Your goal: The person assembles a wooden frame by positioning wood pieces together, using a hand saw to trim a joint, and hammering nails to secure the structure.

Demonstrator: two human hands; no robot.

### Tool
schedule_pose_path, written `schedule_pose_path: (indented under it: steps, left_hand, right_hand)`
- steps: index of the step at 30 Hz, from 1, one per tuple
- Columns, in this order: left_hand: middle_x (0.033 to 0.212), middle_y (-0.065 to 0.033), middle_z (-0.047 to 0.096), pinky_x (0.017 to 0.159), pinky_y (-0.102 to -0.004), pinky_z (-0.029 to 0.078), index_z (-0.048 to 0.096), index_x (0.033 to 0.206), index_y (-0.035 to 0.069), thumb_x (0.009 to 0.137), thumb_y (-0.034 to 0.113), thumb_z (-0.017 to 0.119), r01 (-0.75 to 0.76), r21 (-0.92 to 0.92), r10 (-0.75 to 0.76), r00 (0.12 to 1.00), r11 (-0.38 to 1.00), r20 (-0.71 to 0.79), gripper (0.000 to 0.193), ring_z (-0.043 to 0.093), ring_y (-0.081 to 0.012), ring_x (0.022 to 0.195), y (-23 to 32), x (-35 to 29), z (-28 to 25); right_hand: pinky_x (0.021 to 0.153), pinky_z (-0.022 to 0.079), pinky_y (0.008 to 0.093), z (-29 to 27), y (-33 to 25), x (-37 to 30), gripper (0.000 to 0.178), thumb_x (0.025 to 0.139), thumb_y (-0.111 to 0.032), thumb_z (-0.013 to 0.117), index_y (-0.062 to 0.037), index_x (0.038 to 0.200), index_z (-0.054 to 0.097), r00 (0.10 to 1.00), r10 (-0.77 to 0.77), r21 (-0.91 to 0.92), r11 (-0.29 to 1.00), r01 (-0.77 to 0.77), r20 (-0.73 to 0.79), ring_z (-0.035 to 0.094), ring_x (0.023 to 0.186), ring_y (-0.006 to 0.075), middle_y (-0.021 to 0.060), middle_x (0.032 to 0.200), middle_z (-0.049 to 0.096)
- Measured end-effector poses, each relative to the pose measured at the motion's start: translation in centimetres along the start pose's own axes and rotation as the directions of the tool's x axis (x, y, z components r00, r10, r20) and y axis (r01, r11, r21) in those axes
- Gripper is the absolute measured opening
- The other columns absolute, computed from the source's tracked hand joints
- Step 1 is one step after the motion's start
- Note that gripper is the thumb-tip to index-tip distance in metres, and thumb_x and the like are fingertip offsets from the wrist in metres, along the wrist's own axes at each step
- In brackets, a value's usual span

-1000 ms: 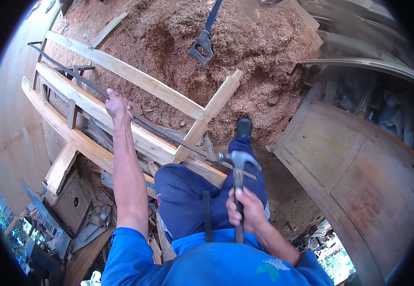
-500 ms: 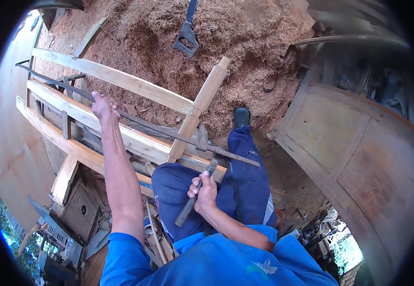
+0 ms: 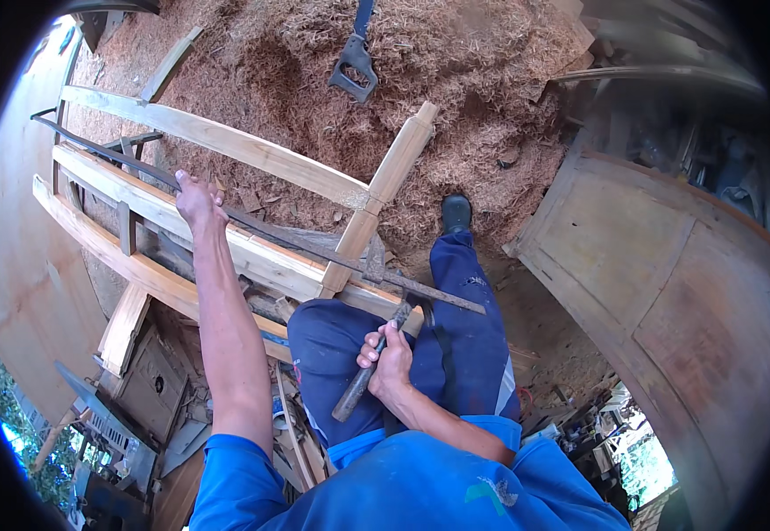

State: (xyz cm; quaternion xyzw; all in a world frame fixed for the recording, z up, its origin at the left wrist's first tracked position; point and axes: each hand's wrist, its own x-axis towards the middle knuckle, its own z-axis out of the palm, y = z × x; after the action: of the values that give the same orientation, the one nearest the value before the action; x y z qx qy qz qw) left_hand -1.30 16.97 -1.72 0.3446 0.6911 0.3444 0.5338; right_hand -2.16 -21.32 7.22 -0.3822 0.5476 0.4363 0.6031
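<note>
Head view: at ten o'clock the left hand point(image 3: 201, 202) is closed around a long metal bar point(image 3: 296, 241), which runs from ten o'clock to four over a wooden frame point(image 3: 398, 157). At six o'clock the right hand point(image 3: 389, 358) is clenched round a hammer point(image 3: 351, 393), its butt pointing toward seven o'clock.

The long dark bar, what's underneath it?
Under the long dark bar, a pale wooden post and, near the bar's right end, blue trousers show. What lies directly beneath the bar, or beneath the left hand gripping it, is covered.
</note>
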Motion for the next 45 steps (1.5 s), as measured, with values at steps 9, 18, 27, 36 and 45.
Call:
schedule_pose_path:
  steps: [9, 18, 27, 36, 45]
  left_hand:
    - [0.062, -0.0001, 0.034, 0.033, -0.0260, 0.026, 0.040, 0.089, 0.009, 0.105, 0.039, 0.042, -0.009, -0.018, 0.009, 1.000, 1.000, -0.013, 0.034, 0.032, -0.0113, 0.043, -0.3, 0.5, 0.2]
    - [0.063, 0.0000, 0.034, 0.033, -0.0258, 0.025, 0.040, 0.088, 0.010, 0.105, 0.040, 0.041, -0.022, 0.015, 0.022, 1.000, 1.000, 0.009, 0.035, 0.032, -0.0109, 0.043, -0.6, 0.4, 0.4]
    - [0.059, 0.0013, 0.034, 0.032, -0.0262, 0.025, 0.040, 0.088, 0.010, 0.105, 0.040, 0.041, -0.040, 0.013, 0.040, 0.999, 0.999, 0.013, 0.035, 0.033, -0.0103, 0.042, -0.9, 0.2, 0.2]
    - [0.059, 0.0014, 0.035, 0.034, -0.0260, 0.027, 0.043, 0.087, 0.010, 0.105, 0.040, 0.042, -0.028, -0.001, 0.028, 1.000, 1.000, -0.009, 0.034, 0.032, -0.0106, 0.042, -1.1, 0.0, -0.1]
    - [0.059, 0.0012, 0.034, 0.034, -0.0266, 0.025, 0.042, 0.086, 0.010, 0.105, 0.038, 0.042, -0.023, 0.004, 0.023, 1.000, 1.000, 0.005, 0.034, 0.034, -0.0107, 0.044, -0.9, -0.1, 0.4]
  right_hand:
    - [0.043, 0.036, 0.0284, 0.9, -0.5, -0.4, 0.022, 0.104, -0.034, 0.045, -0.0144, 0.096, 0.042, 0.998, 0.009, -0.024, 1.000, -0.008, 0.061, 0.041, 0.050, 0.0114, 0.0033, 0.071, 0.046]
    - [0.040, 0.035, 0.0284, 1.4, -1.4, -0.2, 0.021, 0.103, -0.033, 0.046, -0.0155, 0.094, 0.039, 0.997, 0.067, -0.143, 0.988, -0.061, 0.039, 0.040, 0.047, 0.0106, 0.0025, 0.070, 0.046]
    - [0.040, 0.036, 0.0278, 1.8, -2.1, 0.3, 0.020, 0.103, -0.032, 0.046, -0.0163, 0.094, 0.038, 0.994, 0.084, -0.116, 0.990, -0.075, 0.071, 0.039, 0.046, 0.0103, 0.0018, 0.069, 0.045]
    - [0.039, 0.035, 0.0272, -0.4, -2.3, 1.8, 0.022, 0.104, -0.035, 0.043, -0.0168, 0.092, 0.040, 0.962, -0.059, 0.100, 0.991, 0.088, -0.265, 0.039, 0.046, 0.0092, 0.0008, 0.067, 0.044]
    - [0.039, 0.034, 0.0276, -1.6, -2.6, 1.5, 0.023, 0.105, -0.033, 0.044, -0.0153, 0.092, 0.037, 0.963, -0.037, 0.165, 0.983, 0.083, -0.266, 0.037, 0.046, 0.0098, 0.0013, 0.068, 0.044]
